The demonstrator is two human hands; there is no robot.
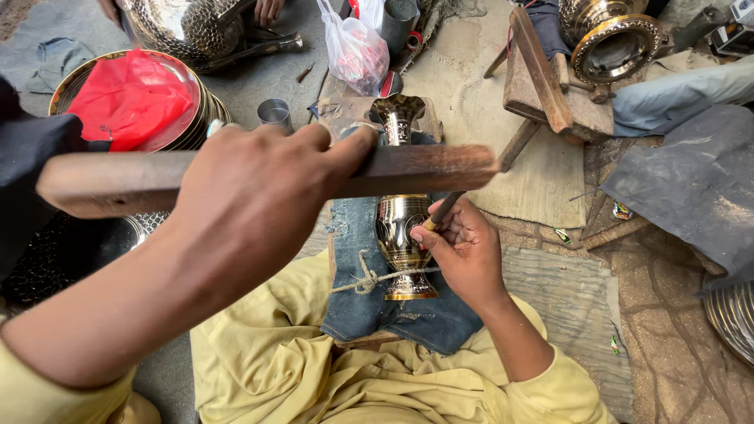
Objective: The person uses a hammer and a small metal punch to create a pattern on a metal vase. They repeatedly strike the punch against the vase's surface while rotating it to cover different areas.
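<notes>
I see my left hand [251,184] raised across the middle of the frame, its fingers wrapped tight round a long wooden bat [267,179] that lies level from the left edge to just right of centre, the thumb pressed along its top edge. Below it, in the lower centre, my right hand [463,247] has its fingers bunched together, pinching a thin chisel [441,212] whose tip rests against the body of a brass vase [402,235]. The vase lies lengthwise on a strip of blue denim [353,298], foot toward me and scalloped mouth toward the top of the frame, and a piece of twine [369,280] crosses its stem just above the foot. The bat hides part of its neck. My yellow-clad lap fills the bottom of the view.

In the upper left, a red cloth [129,98] lies on a stack of round metal trays [206,118], with a small steel cup [275,114] just beside them. A plastic bag [355,51] sits at top centre. In the upper right, a wooden stand [550,86] sits beside an ornate brass pot [613,39].
</notes>
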